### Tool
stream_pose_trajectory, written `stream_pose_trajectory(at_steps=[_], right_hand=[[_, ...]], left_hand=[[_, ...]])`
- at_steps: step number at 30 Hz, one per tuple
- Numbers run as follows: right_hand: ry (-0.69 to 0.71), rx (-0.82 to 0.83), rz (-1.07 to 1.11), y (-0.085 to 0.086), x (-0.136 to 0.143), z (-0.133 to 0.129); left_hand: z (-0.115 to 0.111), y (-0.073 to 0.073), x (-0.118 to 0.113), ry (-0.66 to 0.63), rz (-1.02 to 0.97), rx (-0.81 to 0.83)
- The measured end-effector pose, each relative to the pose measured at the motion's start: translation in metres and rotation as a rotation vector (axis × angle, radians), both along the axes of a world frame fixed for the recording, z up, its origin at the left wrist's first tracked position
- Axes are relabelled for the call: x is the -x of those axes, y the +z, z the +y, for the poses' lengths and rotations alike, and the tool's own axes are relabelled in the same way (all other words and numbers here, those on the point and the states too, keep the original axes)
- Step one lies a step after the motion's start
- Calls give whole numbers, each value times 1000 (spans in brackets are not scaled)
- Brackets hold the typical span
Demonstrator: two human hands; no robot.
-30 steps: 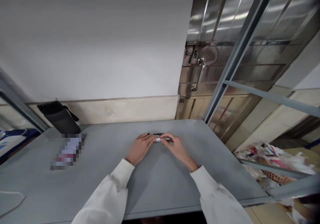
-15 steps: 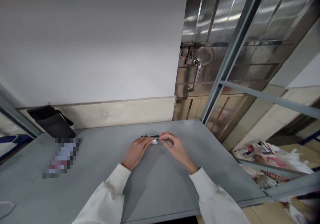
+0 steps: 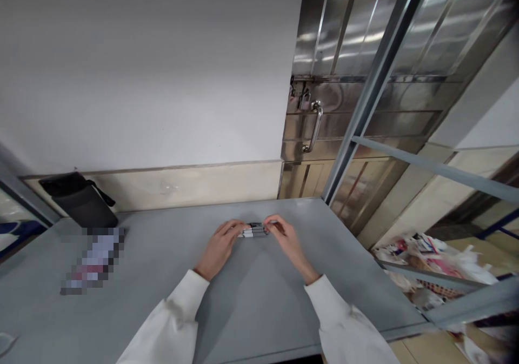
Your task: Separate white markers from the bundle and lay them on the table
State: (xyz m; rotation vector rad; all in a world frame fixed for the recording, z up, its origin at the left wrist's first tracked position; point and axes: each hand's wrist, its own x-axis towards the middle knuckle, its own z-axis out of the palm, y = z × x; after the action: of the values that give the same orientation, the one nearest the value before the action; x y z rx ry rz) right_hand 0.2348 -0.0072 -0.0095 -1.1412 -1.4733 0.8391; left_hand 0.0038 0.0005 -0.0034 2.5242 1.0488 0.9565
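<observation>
A small bundle of black and white pens (image 3: 254, 230) lies on the grey table (image 3: 251, 299), held between both hands. My left hand (image 3: 219, 246) pinches its left end with the fingertips. My right hand (image 3: 286, 238) pinches its right end, fingers curled over it. Both arms wear white sleeves and reach forward from the near edge.
A black pouch (image 3: 79, 199) leans against the wall at the back left, with a blurred flat item (image 3: 92, 260) lying in front of it. A steel door with a handle (image 3: 311, 127) stands behind the table's right corner. Crumpled paper waste (image 3: 433, 261) lies right of the table.
The pens between my fingertips now lie side by side as a neat bundle. Both hands stayed at the same spot on the table; the view shifted slightly.
</observation>
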Motion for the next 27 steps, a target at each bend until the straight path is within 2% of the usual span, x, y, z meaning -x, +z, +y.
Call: stream_pose_trajectory(at_steps=[10,19,23,27], right_hand=[[-133,15,4,-5,-7,6],[98,-45,-74,-8,13,0],[133,-2,-52,-7,10,2],[79,19,-33,-3,3,3]], left_hand=[[0,2,-1,32,-14,-34],[-3,3,-2,-35,17,-37],[-3,10,-1,-63,-16,-11],[-1,11,1,-21,-52,11]])
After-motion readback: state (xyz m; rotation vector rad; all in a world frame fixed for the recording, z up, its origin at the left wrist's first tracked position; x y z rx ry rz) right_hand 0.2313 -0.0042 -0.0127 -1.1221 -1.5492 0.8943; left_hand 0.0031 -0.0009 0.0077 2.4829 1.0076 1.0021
